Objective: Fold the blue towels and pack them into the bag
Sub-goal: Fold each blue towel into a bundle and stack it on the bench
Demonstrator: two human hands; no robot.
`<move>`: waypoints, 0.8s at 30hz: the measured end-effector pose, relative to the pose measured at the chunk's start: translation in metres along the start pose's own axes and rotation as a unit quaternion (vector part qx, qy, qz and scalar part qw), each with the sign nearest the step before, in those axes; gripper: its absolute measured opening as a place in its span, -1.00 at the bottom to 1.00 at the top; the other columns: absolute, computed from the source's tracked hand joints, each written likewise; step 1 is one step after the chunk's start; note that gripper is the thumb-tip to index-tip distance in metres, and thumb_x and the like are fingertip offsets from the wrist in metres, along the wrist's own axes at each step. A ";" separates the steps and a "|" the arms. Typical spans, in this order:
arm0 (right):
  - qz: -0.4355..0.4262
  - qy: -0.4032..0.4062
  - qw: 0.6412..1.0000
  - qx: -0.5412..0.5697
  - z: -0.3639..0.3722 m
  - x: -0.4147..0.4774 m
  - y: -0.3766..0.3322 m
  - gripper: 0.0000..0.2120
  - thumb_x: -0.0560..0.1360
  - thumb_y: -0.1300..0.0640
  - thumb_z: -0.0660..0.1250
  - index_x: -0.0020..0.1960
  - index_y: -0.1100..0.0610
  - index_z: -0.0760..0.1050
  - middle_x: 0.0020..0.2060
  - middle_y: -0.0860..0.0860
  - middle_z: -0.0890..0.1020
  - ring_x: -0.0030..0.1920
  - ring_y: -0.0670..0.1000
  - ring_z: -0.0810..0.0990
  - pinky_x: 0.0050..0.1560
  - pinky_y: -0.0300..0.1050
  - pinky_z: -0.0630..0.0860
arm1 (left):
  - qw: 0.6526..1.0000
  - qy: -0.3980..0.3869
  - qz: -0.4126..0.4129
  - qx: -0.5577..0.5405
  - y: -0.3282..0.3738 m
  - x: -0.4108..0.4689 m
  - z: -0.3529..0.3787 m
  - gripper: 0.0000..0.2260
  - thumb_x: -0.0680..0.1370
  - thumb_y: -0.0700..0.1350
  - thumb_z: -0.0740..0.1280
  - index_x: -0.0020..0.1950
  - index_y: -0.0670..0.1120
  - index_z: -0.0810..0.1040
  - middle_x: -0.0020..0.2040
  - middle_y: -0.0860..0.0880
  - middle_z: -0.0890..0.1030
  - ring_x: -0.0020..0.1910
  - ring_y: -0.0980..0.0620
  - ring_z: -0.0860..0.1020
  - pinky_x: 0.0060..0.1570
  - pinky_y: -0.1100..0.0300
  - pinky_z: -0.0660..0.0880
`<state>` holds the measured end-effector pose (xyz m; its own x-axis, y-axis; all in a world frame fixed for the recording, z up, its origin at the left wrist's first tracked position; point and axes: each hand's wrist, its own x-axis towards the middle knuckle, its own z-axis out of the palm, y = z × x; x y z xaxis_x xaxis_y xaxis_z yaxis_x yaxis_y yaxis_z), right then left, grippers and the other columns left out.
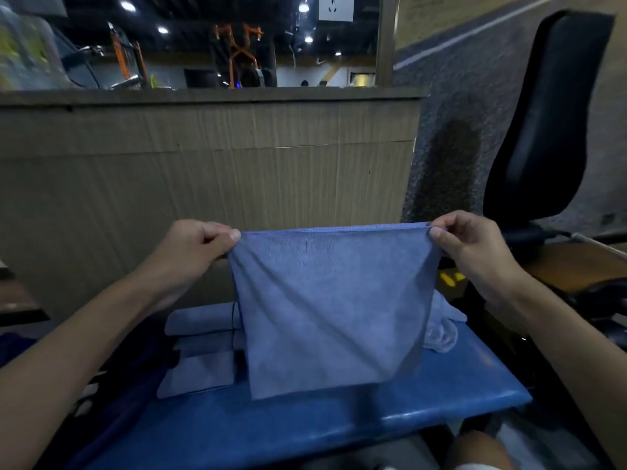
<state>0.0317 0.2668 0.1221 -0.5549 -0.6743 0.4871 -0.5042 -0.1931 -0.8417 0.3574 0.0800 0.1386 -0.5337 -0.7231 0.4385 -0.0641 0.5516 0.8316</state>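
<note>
Left hand [196,247] and right hand [475,249] pinch top corners of the towel [332,310]; it looks soft, light, best held there.

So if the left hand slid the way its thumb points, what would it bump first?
Probably the right hand. The left hand pinches one top corner of the blue towel, thumb aimed along the top edge toward the right hand's corner; only towel seems between them.
</note>
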 end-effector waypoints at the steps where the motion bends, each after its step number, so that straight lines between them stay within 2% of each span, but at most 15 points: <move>1: -0.005 0.000 1.000 -0.012 0.000 0.002 0.000 -0.89 0.58 0.27 0.28 -0.12 0.18 0.51 -0.26 0.10 0.52 -0.21 0.01 0.45 -0.15 -0.03 0.40 | 1.000 0.001 0.005 0.018 0.001 0.001 0.000 -0.76 0.58 -0.32 0.29 -0.22 -0.16 0.68 -0.26 0.15 0.67 -0.25 0.31 0.57 -0.19 0.49 0.43; 4: -0.013 -0.001 0.999 -0.034 -0.001 0.006 -0.002 -0.85 0.60 0.24 0.25 -0.14 0.12 0.47 -0.28 0.04 0.47 -0.23 -0.01 0.40 -0.18 -0.05 0.36 | 0.996 0.029 0.020 0.082 0.004 0.007 -0.002 -0.79 0.54 -0.30 0.36 -0.20 -0.04 0.66 -0.22 0.25 0.68 -0.20 0.32 0.60 -0.14 0.50 0.45; 7: -0.015 0.005 0.999 -0.030 -0.001 0.008 -0.004 -0.89 0.59 0.25 0.26 -0.11 0.18 0.50 -0.29 0.04 0.50 -0.25 -0.02 0.44 -0.19 -0.05 0.40 | 0.981 0.065 0.063 0.170 0.005 0.009 -0.002 -0.83 0.53 -0.28 0.39 -0.16 -0.02 0.66 -0.29 0.31 0.64 -0.23 0.32 0.58 -0.20 0.50 0.45; 9: -0.013 0.018 1.000 -0.017 0.000 0.009 -0.007 -0.92 0.57 0.26 0.30 -0.09 0.22 0.53 -0.29 0.04 0.55 -0.32 -0.13 0.49 -0.26 -0.22 0.45 | 0.967 0.087 0.098 0.218 0.008 0.009 -0.003 -0.89 0.52 -0.28 0.40 -0.09 -0.11 0.69 -0.28 0.26 0.62 -0.23 0.29 0.56 -0.21 0.46 0.43; 11: -0.017 0.032 0.999 -0.018 0.001 0.009 -0.009 -0.94 0.55 0.26 0.33 -0.07 0.25 0.56 -0.29 0.03 0.57 -0.39 -0.25 0.50 -0.38 -0.41 0.39 | 0.960 0.095 0.125 0.231 0.009 0.009 -0.005 -0.91 0.51 -0.30 0.41 -0.06 -0.16 0.69 -0.18 0.22 0.59 -0.22 0.33 0.55 -0.18 0.45 0.43; 13: -0.018 0.044 0.999 -0.019 0.001 0.010 -0.011 -0.94 0.54 0.25 0.35 -0.07 0.25 0.57 -0.29 0.02 0.58 -0.40 -0.28 0.50 -0.42 -0.46 0.36 | 0.958 0.096 0.138 0.232 0.010 0.010 -0.007 -0.90 0.50 -0.31 0.41 -0.05 -0.17 0.69 -0.14 0.20 0.59 -0.20 0.36 0.55 -0.15 0.42 0.44; 17: -0.018 0.055 0.998 -0.031 0.003 0.013 -0.014 -0.95 0.54 0.24 0.35 -0.09 0.20 0.55 -0.31 0.00 0.56 -0.41 -0.26 0.48 -0.43 -0.44 0.36 | 0.951 0.103 0.145 0.253 0.014 0.012 -0.007 -0.89 0.51 -0.31 0.39 -0.04 -0.16 0.68 -0.18 0.20 0.58 -0.24 0.38 0.53 -0.21 0.51 0.39; 21: -0.013 0.045 0.998 -0.045 0.004 0.014 -0.013 -0.95 0.56 0.24 0.32 -0.08 0.19 0.54 -0.22 0.07 0.58 -0.25 -0.12 0.51 -0.22 -0.26 0.45 | 0.946 0.112 0.139 0.271 0.018 0.013 -0.005 -0.89 0.53 -0.30 0.36 -0.06 -0.13 0.65 -0.23 0.21 0.56 -0.26 0.37 0.52 -0.24 0.52 0.35; 24: -0.016 0.049 0.998 -0.044 0.002 0.014 -0.013 -0.88 0.57 0.24 0.31 -0.13 0.10 0.49 -0.25 0.05 0.55 -0.29 -0.09 0.47 -0.32 -0.30 0.41 | 0.946 0.110 0.137 0.274 0.019 0.014 -0.004 -0.85 0.54 -0.32 0.33 -0.08 -0.08 0.60 -0.22 0.17 0.56 -0.21 0.25 0.53 -0.19 0.41 0.38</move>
<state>0.0320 0.2580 0.1394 -0.5980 -0.5946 0.5374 -0.5768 -0.1462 -0.8037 0.3524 0.0783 0.1618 -0.4082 -0.5584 0.7222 -0.4082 0.8193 0.4027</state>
